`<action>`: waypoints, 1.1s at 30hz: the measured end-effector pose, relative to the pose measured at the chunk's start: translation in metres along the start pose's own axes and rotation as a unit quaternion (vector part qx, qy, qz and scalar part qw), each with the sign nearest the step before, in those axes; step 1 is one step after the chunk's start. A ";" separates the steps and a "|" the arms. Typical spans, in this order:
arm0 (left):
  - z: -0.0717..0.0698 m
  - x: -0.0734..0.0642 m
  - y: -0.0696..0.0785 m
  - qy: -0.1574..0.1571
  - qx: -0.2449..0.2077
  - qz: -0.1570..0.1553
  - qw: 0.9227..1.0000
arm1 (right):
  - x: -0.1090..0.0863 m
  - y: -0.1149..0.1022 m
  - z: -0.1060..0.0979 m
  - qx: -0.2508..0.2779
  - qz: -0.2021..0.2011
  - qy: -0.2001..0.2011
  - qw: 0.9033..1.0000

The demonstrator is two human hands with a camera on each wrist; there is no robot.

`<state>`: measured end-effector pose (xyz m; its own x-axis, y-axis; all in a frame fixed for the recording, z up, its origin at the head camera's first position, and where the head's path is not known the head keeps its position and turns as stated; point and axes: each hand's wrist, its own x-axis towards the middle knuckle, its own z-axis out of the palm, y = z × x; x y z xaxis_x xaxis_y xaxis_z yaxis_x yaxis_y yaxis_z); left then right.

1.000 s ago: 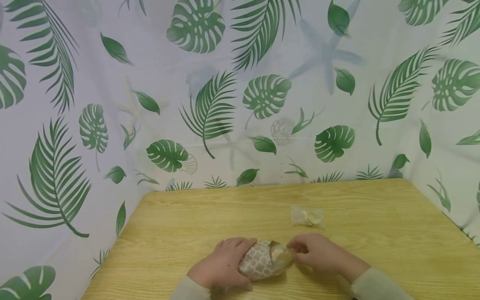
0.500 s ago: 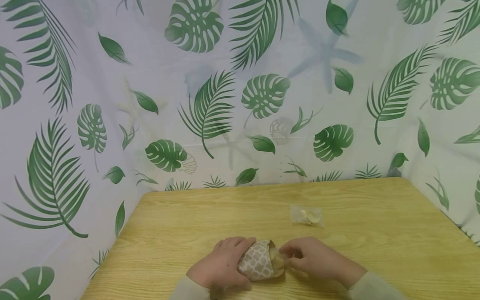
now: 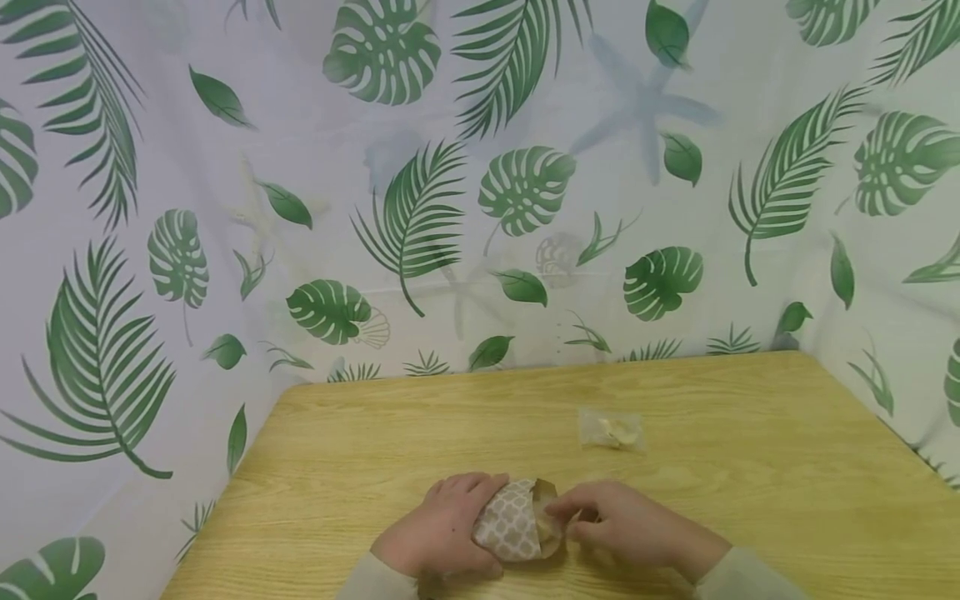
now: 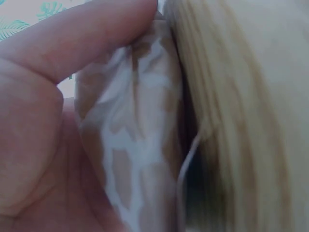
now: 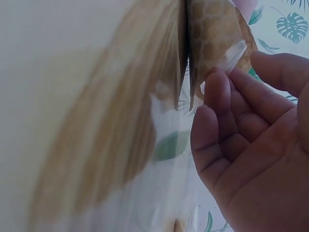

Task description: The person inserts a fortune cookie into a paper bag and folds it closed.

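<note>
My left hand point(image 3: 453, 529) grips a paper bag point(image 3: 510, 525) with a tan-and-white lattice print, which lies on its side on the table. In the left wrist view the thumb lies over the creased bag point(image 4: 140, 121) and the palm is against it. The bag's mouth faces right. Inside it shows a clear plastic packet point(image 3: 550, 533) with pale contents, mostly hidden. My right hand point(image 3: 626, 525) is at the mouth, forefinger reaching to the packet, thumb apart. In the right wrist view a clear plastic corner point(image 5: 235, 55) sticks out near the fingertips.
A small clear packet point(image 3: 611, 429) with pale yellowish pieces lies farther back on the wood-grain table point(image 3: 420, 433). Behind the table and at both sides hangs a white leaf-print cloth point(image 3: 450, 208).
The right hand has moved left toward the bag, and the plastic packet has slid deeper into its mouth. The left hand keeps its hold. The camera has shifted slightly.
</note>
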<state>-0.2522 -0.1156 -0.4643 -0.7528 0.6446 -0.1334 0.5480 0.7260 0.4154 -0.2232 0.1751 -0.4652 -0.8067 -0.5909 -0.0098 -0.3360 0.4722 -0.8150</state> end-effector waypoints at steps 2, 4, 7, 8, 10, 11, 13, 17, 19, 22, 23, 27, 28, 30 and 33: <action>0.000 0.000 0.000 0.004 0.001 0.003 1.000 | 0.000 0.000 0.000 0.009 -0.002 -0.004 1.000; -0.001 -0.001 0.000 0.008 0.001 0.004 1.000 | 0.000 0.000 0.000 0.008 -0.006 -0.003 1.000; -0.001 -0.002 0.000 0.017 0.006 0.005 1.000 | 0.000 0.000 0.000 0.005 -0.007 0.000 1.000; -0.001 -0.002 0.001 0.019 0.007 0.004 1.000 | 0.000 0.000 0.000 0.004 -0.008 0.000 1.000; -0.001 -0.003 0.001 0.022 0.007 0.002 1.000 | -0.001 0.000 -0.001 0.002 -0.008 -0.001 1.000; -0.001 -0.003 0.001 0.023 0.007 0.000 1.000 | -0.001 0.000 -0.001 0.004 -0.010 -0.004 1.000; 0.000 -0.003 0.001 0.024 0.006 -0.004 1.000 | -0.001 -0.001 0.000 0.004 -0.015 -0.012 1.000; 0.000 -0.003 0.000 0.024 0.005 -0.011 1.000 | 0.000 -0.005 0.003 0.017 -0.016 -0.030 0.999; 0.000 -0.003 0.001 0.024 0.006 -0.012 1.000 | 0.000 -0.007 0.004 0.022 -0.009 -0.033 0.999; 0.001 -0.003 0.001 0.022 0.003 -0.011 1.000 | 0.000 -0.007 0.004 0.030 0.001 -0.030 0.999; 0.001 -0.002 0.002 0.022 0.003 -0.012 1.000 | 0.000 -0.007 0.004 0.032 0.003 -0.030 0.999; 0.000 -0.003 0.003 0.020 0.005 -0.011 1.000 | -0.001 -0.004 0.002 0.048 0.007 -0.035 0.998; 0.000 -0.003 0.003 0.020 0.005 -0.010 1.000 | -0.001 -0.003 0.001 0.044 0.008 -0.034 0.998; -0.001 -0.003 0.004 0.019 0.006 -0.010 1.000 | -0.002 -0.001 0.000 0.034 0.010 -0.031 0.999; -0.001 -0.003 0.004 0.016 0.007 -0.009 1.000 | -0.003 0.001 -0.003 0.014 0.015 -0.025 0.999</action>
<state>-0.2485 -0.1146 -0.4611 -0.7743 0.6230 -0.1114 0.5390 0.7414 0.3998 -0.2228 0.1790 -0.4647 -0.7907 -0.6090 -0.0618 -0.2988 0.4721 -0.8294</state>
